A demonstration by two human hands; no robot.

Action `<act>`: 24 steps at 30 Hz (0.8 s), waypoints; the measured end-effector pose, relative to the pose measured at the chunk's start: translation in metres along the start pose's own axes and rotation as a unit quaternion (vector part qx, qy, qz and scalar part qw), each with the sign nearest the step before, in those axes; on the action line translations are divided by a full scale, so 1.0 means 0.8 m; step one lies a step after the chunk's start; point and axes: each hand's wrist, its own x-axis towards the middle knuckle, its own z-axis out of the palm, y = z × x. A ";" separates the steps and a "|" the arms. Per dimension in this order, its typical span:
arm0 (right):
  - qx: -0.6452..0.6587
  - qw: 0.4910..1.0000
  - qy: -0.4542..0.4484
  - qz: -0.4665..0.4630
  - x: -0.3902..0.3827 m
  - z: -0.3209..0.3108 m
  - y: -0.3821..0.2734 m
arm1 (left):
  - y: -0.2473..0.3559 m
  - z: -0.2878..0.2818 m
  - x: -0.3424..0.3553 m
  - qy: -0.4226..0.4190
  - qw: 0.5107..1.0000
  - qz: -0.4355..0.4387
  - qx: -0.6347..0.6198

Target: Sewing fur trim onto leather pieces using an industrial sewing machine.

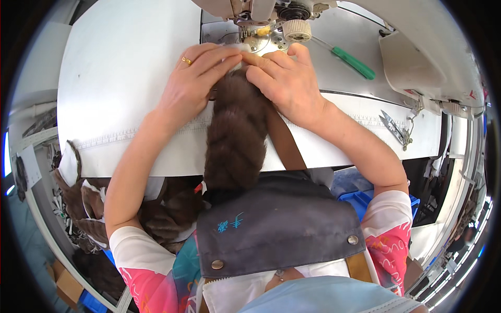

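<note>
A long strip of dark brown fur (236, 133) hangs from the sewing machine (266, 15) over the table's near edge toward my lap. Its far end shows a white backing, directly in front of the needle area. My left hand (197, 73) is closed on this end from the left, fingertips pressed on the pale edge; a ring is on one finger. From the right, my right hand (287, 83) grips the same end, its index finger nearly meeting the left fingertips. The exact edge under the fingers is partly hidden. A flat brown strap (286, 140) lies beside the fur.
A green-handled screwdriver (354, 62) lies right of the machine head. Small metal snips (395, 129) rest near the table's right edge. A printed ruler scale (112, 138) runs across the white table (115, 62). More fur pieces (167, 208) are heaped below left; a blue crate (360, 201) stands below right.
</note>
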 end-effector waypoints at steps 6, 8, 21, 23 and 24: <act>-0.038 0.999 -0.019 0.014 0.007 -0.008 -0.003 | 0.004 -0.008 0.012 -0.076 0.991 0.034 0.104; -0.052 0.998 -0.023 0.019 0.010 -0.008 -0.004 | 0.001 -0.007 0.016 -0.077 0.994 0.011 0.076; -0.046 0.998 0.021 0.044 0.016 0.007 0.009 | -0.020 0.010 0.029 0.014 1.000 -0.005 0.021; -0.050 0.998 0.024 0.041 0.014 0.008 0.010 | -0.018 0.011 0.031 0.024 1.000 -0.005 0.002; -0.042 0.998 0.030 0.041 0.011 0.010 0.011 | -0.017 0.013 0.031 0.024 1.000 -0.006 0.002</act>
